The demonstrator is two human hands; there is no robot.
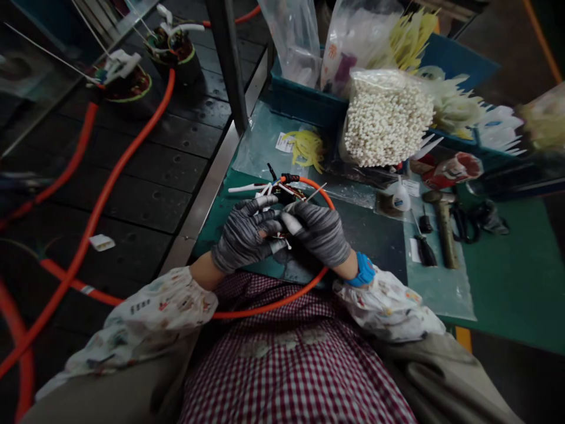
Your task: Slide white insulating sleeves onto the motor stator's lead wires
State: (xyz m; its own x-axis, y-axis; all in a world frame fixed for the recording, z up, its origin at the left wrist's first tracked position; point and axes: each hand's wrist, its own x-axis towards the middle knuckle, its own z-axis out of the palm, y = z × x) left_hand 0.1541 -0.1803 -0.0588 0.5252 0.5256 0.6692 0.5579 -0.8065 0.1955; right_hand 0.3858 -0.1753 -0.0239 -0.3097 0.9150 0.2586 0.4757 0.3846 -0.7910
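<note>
In front of my apron, both gloved hands meet over a dark round part with several wires, joined to a thick orange cable. White sleeved leads stick out, one long white sleeve pointing left. My left hand is closed, its fingertips pinched on the wired part. My right hand is closed beside it, thumb and fingertips touching the left fingers. A thin pale strip stands out above the right fingers; whether they grip it I cannot tell. The hands hide most of the part.
At right lie a hammer, a black-handled screwdriver and black scissors. Behind are a bag of white sleeves, yellow strips and a blue bin. Two wired parts with orange cables occupy the conveyor at left.
</note>
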